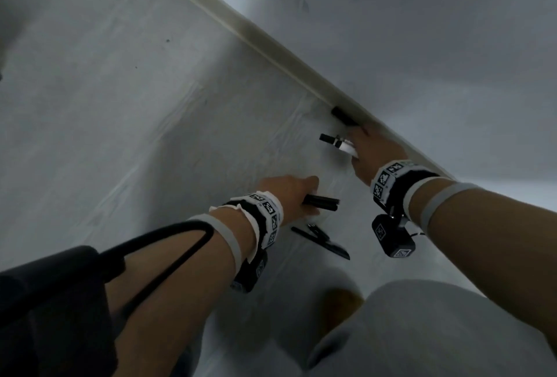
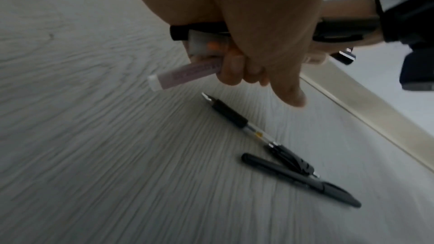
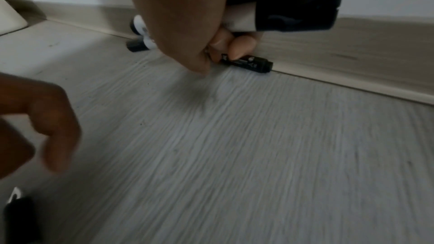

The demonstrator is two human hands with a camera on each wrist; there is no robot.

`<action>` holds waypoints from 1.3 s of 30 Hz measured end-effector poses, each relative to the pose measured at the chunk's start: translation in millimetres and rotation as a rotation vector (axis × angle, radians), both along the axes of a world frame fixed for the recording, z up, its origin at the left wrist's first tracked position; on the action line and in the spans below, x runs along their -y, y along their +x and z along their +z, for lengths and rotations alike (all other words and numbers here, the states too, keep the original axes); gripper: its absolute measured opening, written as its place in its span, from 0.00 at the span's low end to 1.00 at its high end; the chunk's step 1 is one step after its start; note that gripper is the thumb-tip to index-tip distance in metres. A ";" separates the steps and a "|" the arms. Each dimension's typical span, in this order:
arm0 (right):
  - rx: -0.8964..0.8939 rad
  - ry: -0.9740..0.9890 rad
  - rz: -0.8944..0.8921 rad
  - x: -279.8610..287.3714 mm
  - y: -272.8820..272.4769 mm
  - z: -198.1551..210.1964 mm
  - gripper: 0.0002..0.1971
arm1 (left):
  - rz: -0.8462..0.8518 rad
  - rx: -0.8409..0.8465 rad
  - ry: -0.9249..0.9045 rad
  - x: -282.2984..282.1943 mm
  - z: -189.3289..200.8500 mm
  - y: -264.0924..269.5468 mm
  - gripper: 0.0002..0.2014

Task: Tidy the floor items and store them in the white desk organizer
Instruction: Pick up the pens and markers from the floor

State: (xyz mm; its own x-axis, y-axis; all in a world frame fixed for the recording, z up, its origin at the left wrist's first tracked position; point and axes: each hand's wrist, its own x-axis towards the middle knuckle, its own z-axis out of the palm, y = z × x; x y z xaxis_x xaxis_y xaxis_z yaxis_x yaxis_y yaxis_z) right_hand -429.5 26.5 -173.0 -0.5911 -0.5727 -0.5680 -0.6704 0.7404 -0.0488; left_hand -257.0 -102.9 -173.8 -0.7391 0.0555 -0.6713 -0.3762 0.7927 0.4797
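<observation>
While both arms reach down to the pale wood-grain floor, the left hand has its fingers curled round a small bundle: a pink-labelled tube with a white cap, a clear stick with an orange part, and a black marker whose end sticks out past the knuckles. The thumb of this hand points down and touches nothing.

Just below this hand two pens lie on the floor, crossed at their far ends: a clear pen with a black grip and a dark capped pen.

The right hand is close to the skirting board. Its palm holds a white marker with a black cap, and two fingertips press on a small black object that lies on the floor against the skirting board. I cannot tell if they pinch it or only touch it.

The white desk organizer does not appear in any view.
</observation>
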 end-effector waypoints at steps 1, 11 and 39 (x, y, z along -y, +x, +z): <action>-0.017 0.024 0.003 4.1 -0.6 -2.4 0.27 | -0.024 0.037 0.003 -3.2 -0.8 0.4 0.23; -0.132 0.188 0.080 15.1 -8.0 -13.3 0.22 | -0.348 0.046 -0.149 -30.9 -8.7 5.0 0.29; 0.547 -0.020 0.085 197.4 96.3 209.2 0.06 | 1.658 0.103 0.310 143.3 204.4 140.0 0.18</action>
